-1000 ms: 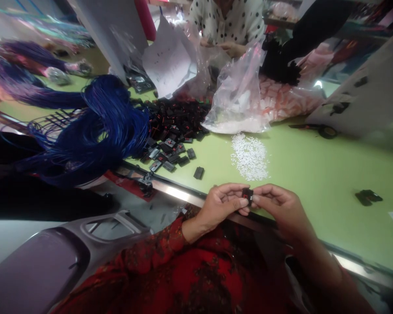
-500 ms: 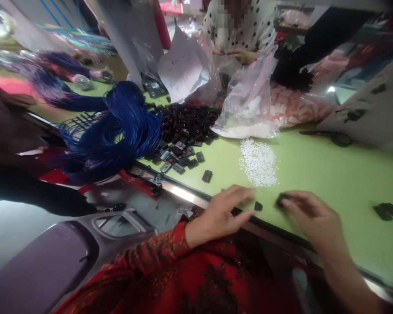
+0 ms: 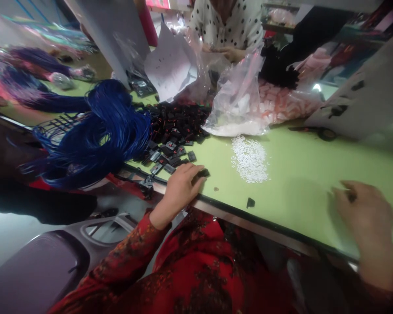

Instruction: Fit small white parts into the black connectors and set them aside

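Note:
My left hand (image 3: 181, 185) is at the table's front edge, with thumb and fingers closed around a black plastic connector housing (image 3: 203, 173) on the tabletop. Off to the right, my right hand (image 3: 367, 213) is low over the table and blurred; a small dark piece (image 3: 351, 197), seemingly another housing, shows between its thumb and curled fingers. A small black plastic piece (image 3: 250, 202) lies alone between the two hands. Beyond it spreads a patch of tiny white plastic parts (image 3: 249, 159). Many black housings (image 3: 180, 120) are heaped past my left hand.
A thick bundle of blue wires (image 3: 108, 122) hangs over the table edge at left. Clear plastic bags (image 3: 239, 102) and a white paper sheet (image 3: 172, 65) stand behind. Scissors (image 3: 324, 132) lie at right. A person in a dotted shirt (image 3: 227, 26) sits opposite; a purple chair (image 3: 39, 266) is at left.
My left hand has moved left from beside the small black piece and closed on a black housing. My right hand has moved right, away from the middle. The view has shifted slightly.

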Tool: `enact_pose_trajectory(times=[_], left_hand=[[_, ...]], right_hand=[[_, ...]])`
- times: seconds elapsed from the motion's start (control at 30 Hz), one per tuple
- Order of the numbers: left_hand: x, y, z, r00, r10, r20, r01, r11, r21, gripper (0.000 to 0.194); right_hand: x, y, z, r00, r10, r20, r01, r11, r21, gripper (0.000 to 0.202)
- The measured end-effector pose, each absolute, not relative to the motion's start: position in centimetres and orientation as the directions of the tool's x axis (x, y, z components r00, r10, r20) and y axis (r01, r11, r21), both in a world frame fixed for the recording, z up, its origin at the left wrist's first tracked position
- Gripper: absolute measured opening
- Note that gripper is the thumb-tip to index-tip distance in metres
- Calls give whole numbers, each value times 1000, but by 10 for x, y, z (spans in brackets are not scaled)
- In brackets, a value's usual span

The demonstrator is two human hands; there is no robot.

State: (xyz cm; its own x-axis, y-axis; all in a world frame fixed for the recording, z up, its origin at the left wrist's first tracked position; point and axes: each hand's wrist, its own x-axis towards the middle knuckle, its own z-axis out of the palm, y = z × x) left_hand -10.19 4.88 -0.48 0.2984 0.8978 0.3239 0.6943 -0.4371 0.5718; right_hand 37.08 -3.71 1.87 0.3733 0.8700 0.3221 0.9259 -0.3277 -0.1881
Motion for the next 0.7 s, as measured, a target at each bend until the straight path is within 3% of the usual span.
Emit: enact_pose_trajectory(times=[0.1,0.2,0.3,0.4,0.53,0.7], left_hand=[[-84,45,-1,291,928,234,472,-352,808,32],[-63,39,2,349,937,-6,86,-26,996,38],[-46,32,3,458,869,-189,-189,303,934,41],[-34,27,3,492,828,-268,-334,464,820,35],[-26,24,4,515,800,-308,-389,538,748,35],[-25,22,8,514,804,-298,-318,502,804,38]], right_hand=[[305,-24,26,226,966,129,827,-120,-550,24],[252,-15,24,-3,997,81,732,58,-678,19],[230,-4,17,-46,995,83,733,90,-674,18],[227,6,12,-20,997,81,763,67,-643,17],[227,12,14,-70,994,79,777,104,-621,15],[228,12,18,-98,993,62,790,116,-603,13]])
